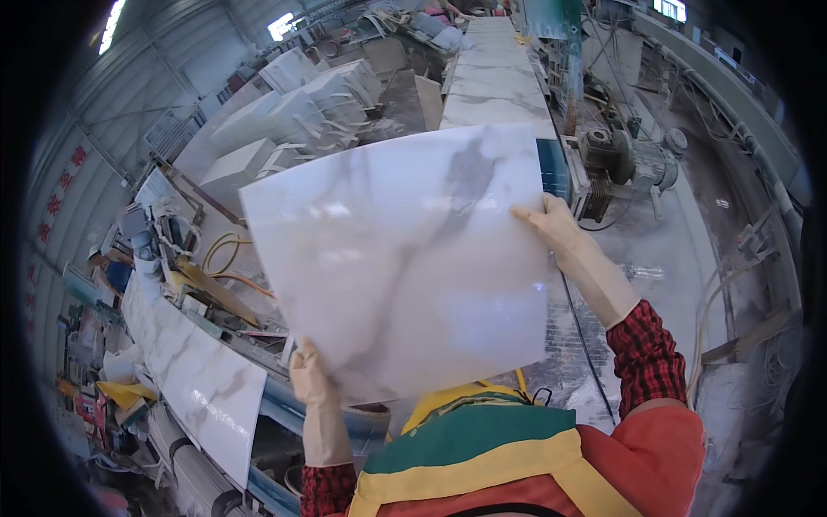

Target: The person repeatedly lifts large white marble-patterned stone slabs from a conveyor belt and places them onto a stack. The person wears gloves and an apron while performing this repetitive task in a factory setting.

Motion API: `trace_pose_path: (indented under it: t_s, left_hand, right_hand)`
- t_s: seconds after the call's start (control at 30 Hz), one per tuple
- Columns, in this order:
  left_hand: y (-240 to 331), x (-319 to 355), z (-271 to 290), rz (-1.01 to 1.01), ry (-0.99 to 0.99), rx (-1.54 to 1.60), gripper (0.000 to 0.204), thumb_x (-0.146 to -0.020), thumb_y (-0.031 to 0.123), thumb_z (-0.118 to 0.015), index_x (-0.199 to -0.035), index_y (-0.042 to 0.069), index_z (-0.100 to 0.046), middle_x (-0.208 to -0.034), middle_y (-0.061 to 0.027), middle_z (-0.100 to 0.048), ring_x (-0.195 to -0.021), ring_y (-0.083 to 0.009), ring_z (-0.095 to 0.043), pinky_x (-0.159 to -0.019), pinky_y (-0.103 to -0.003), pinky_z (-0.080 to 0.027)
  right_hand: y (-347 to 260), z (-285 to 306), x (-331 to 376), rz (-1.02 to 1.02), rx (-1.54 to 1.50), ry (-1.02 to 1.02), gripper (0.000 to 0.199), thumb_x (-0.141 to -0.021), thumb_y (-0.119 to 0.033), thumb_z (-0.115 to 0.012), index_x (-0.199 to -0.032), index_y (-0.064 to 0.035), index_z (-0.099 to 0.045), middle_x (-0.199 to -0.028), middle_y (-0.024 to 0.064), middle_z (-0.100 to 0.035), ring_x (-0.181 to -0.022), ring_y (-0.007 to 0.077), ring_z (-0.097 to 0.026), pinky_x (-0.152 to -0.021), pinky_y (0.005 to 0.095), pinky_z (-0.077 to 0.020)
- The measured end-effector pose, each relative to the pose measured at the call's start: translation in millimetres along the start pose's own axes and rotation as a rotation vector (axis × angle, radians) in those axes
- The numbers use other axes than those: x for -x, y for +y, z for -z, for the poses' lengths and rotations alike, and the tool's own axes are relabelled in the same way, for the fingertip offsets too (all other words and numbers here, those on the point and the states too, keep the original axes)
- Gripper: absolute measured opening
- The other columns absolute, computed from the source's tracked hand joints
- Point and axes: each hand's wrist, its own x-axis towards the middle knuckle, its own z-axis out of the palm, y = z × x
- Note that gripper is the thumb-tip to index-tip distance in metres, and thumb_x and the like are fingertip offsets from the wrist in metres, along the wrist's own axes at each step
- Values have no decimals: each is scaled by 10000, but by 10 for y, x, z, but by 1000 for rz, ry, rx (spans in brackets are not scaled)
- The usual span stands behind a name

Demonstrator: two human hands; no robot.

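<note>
A large, glossy white stone slab with grey veins (405,258) is held up in front of me, tilted, with its polished face toward me. My right hand (556,231), in a cream rubber glove, grips its right edge near the upper corner, thumb on the face. At the lower left edge my left hand (313,375), gloved the same way, is closed round the slab. The fingers behind the slab are hidden on both sides. Below it shows my green and yellow apron (482,439).
A conveyor line carrying similar veined slabs (495,82) runs away ahead. More slabs (194,379) lie on another line at the left. An electric motor (633,164) stands to the right. Stacked pale blocks (293,108) sit back left, near a yellow hose (226,250). Another person (112,269) is far left.
</note>
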Motion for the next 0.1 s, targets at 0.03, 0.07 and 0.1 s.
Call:
trace_pose_path:
  t_s: [0.03, 0.07, 0.1]
  left_hand:
    - [-111, -43, -164, 70, -20, -57, 410, -1046, 487, -632, -1038, 85, -717, -926, -88, -702, -908, -178, -613, -800, -377, -515]
    - [-185, -88, -331, 66, -36, -229, 479, -1014, 557, -643, -1126, 97, -719, -1021, -100, -723, -948, -205, -628, -880, -386, -498]
    - [-257, -113, -466, 59, -51, -401, 571, -983, 627, -654, -1215, 110, -722, -1115, -112, -743, -988, -233, -642, -959, -396, -481]
  right_hand:
    - [24, 91, -48, -39, 10, 6, 511, -897, -262, -837, -1260, 42, -642, -1113, 163, -749, -917, 246, -740, -806, 358, -613]
    - [56, 190, -117, -77, 17, 21, 551, -897, -281, -834, -1278, 59, -628, -1128, 160, -744, -949, 260, -737, -832, 365, -612]
    - [104, 282, -190, -115, 23, 35, 591, -898, -300, -831, -1297, 77, -613, -1143, 158, -739, -982, 275, -734, -858, 373, -612]
